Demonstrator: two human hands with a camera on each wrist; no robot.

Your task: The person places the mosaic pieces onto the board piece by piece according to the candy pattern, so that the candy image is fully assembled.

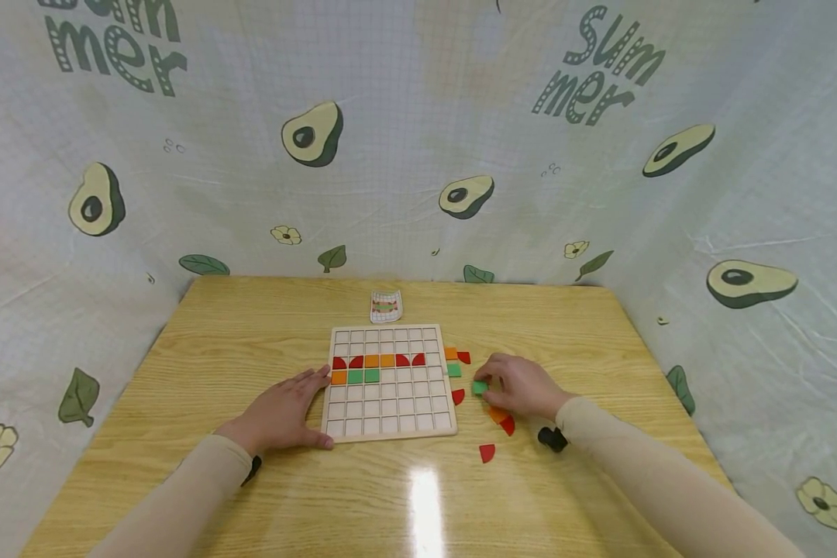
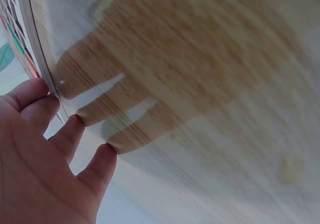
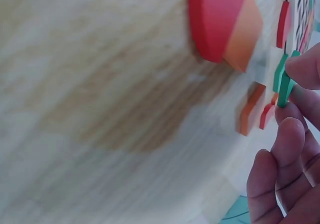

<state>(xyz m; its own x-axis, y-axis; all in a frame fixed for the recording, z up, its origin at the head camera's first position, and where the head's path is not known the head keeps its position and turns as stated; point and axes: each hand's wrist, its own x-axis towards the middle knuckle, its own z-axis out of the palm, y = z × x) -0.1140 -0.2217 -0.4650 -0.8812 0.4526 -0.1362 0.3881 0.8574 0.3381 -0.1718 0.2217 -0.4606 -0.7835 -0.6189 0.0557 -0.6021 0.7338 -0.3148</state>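
from here i see the right hand [image 1: 523,385] pinching a green square tile [image 1: 480,387] right of the grid board [image 1: 404,403], left hand [image 1: 284,411] spread loosely against its left edge; tile looks light, stiff, maybe slick, so i'd hold opposite edges.

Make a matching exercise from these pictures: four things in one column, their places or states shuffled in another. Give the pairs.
1. Left hand
2. Right hand
3. Printed card
4. Avocado-print cloth

A. Lies on the table, beyond the grid board
B. Pinches a green piece
C. Hangs behind the table
D. Touches the board's left edge

Pairs: 1-D, 2-B, 3-A, 4-C
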